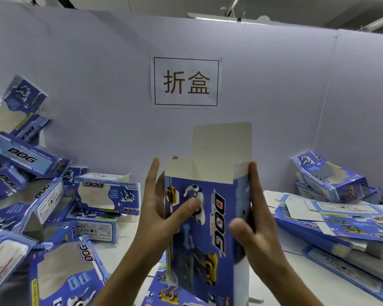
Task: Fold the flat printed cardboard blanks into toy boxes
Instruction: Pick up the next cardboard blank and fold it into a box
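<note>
I hold a blue printed "DOG" toy box (210, 235) upright in front of me, opened into a tube with its top flaps standing up and the tall lid flap (222, 142) raised. My left hand (161, 208) grips its left side, fingers behind and thumb pressed on the front panel. My right hand (254, 219) grips the right side, fingers straight along the edge and thumb on the front. A stack of flat blanks (341, 219) lies at the right on the white table (272, 199).
A heap of folded boxes (42, 195) fills the left side of the table, some stacked high. More folded boxes (325, 177) sit at the back right. A grey partition wall (97, 85) with a paper sign (186, 81) stands close behind. More blanks (164, 290) lie under my arms.
</note>
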